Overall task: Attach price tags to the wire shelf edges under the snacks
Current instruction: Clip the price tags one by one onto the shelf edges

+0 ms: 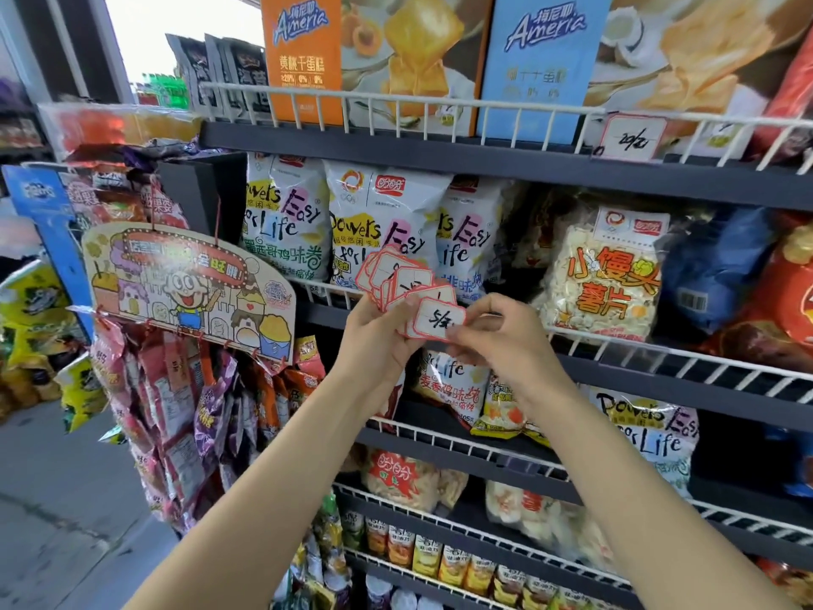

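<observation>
Just in front of the white wire shelf edge (pixel 334 290), a left hand (pixel 374 332) grips a fan of red-bordered white paper price tags (pixel 396 275) while the right hand (pixel 488 332) pinches the front tag (pixel 440 321), seemingly thin, light, bendable card, best held by its border.

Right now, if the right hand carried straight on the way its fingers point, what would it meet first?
The right hand points left, pinching the front price tag. Going straight on, it would first meet the fan of tags and the left hand holding them. Depth is unclear, but they look almost touching.
</observation>
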Demonstrator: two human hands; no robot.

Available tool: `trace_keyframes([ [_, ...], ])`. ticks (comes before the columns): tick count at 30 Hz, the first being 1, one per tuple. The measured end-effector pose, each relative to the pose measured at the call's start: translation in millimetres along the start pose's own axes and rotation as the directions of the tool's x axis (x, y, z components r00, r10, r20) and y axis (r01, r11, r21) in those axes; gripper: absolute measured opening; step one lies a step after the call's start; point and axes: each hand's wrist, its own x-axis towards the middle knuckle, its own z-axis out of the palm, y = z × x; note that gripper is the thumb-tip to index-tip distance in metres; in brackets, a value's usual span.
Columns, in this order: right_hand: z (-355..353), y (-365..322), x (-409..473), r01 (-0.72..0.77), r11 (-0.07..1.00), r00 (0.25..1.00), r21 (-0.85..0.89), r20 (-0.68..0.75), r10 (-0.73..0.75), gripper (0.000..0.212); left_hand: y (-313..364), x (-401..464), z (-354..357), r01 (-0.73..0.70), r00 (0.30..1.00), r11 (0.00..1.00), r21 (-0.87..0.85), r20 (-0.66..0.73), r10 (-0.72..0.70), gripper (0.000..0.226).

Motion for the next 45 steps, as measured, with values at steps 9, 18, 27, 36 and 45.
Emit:
trace_keyframes([
  [9,20.2,-6.2,7.7,0.025,0.995,1.000,-0.101,-0.012,-0.026,0.024,13.4,8.3,-22.2,0.020,1.000,0.999,-0.026,0.012,-0.020,0.015],
  [18,58.8,-4.1,17.5,-0.077,0.994,0.994,0.080,-0.072,0.083,0.020,47.1,13.9,-55.6,0.033,0.998,0.998,0.056,0.042,-0.035,0.020],
  [27,85.1,-7.3,15.6,-0.057,0.995,0.993,0.078,-0.096,0.064,0.013,60.0,15.4,-68.2,0.039,0.986,0.996,0.082,0.156,-0.052,0.022],
  [36,78.6,-8.1,6.0,0.010,0.987,0.984,0.158,-0.178,0.019,0.010,50.0,26.8,-60.3,0.001,0.986,0.982,0.190,0.161,-0.032,0.020],
  [45,5.8,-5.7,-26.8,0.058,0.997,0.940,0.048,-0.340,-0.039,0.012,12.3,10.8,6.4,0.077,0.942,0.987,0.143,0.314,-0.119,0.023],
])
